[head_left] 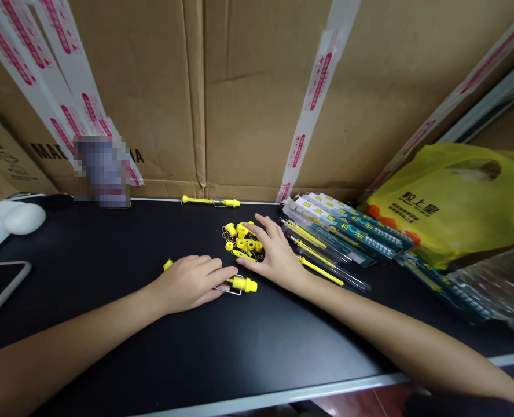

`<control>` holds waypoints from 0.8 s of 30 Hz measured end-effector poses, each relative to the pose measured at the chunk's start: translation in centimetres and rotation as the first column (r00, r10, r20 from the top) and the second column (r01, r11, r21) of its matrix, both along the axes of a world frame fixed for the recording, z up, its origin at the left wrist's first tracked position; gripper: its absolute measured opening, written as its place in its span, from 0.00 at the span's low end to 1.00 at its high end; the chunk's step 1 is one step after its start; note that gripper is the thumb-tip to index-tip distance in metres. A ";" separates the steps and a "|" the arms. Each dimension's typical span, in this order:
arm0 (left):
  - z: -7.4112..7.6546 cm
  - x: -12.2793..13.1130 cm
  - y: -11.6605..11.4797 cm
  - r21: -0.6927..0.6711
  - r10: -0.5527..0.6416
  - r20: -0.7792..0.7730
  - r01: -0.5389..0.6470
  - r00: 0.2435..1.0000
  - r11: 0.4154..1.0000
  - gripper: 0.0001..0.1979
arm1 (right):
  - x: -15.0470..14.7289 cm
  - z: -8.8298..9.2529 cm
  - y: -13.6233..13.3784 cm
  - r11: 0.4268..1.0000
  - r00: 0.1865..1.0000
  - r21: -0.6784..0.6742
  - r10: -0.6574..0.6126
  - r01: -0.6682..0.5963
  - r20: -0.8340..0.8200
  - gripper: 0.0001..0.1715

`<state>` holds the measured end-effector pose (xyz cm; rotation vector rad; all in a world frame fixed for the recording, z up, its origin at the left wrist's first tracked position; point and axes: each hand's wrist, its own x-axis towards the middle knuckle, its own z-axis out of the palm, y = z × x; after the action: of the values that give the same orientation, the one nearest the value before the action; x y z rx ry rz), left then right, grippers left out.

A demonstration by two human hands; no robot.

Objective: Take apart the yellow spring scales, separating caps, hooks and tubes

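My left hand (191,282) is closed around a yellow tool (245,284) with a wire clip; its yellow tip end pokes out at the right and a small yellow piece shows behind the hand. My right hand (275,252) is spread, its fingers at the right side of a pile of small yellow parts (241,231) and wire pieces, with nothing seen in its grasp. A similar yellow tool (209,201) lies at the back of the black table (248,359). Yellow rods (320,270) and clear tubes lie right of my right hand.
Several packages (348,223) lie at the back right beside a yellow plastic bag (469,202). A phone (0,286) and a white rounded object (24,219) are at the left. Large cardboard (248,104) stands behind the table. A blurred upright object (105,171) leans there.
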<state>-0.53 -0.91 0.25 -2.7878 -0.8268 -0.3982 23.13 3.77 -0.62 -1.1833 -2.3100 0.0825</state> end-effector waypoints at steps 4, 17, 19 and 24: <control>0.0 0.0 -0.1 -0.032 0.008 -0.013 -0.008 1.000 0.999 0.13 | -0.2 0.1 1.0 1.000 0.999 0.010 0.000 0.000 0.042 0.40; -0.2 0.0 0.0 -0.003 0.004 0.015 -0.004 1.000 1.000 0.13 | -3.0 0.3 2.3 0.984 0.973 0.018 0.173 -0.178 0.154 0.37; -0.2 0.0 0.0 -0.005 0.004 0.020 -0.004 1.000 1.000 0.13 | -3.2 0.3 2.3 0.981 0.969 0.012 0.190 -0.194 0.158 0.37; -0.2 0.0 0.0 0.012 -0.026 0.062 0.025 0.998 1.000 0.13 | -3.8 0.3 2.4 0.973 0.959 0.001 0.226 -0.230 0.169 0.37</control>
<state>-0.49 -0.89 0.06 -2.7908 -0.8001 -0.4953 19.37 6.15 -0.33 -0.9403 -2.5823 0.0435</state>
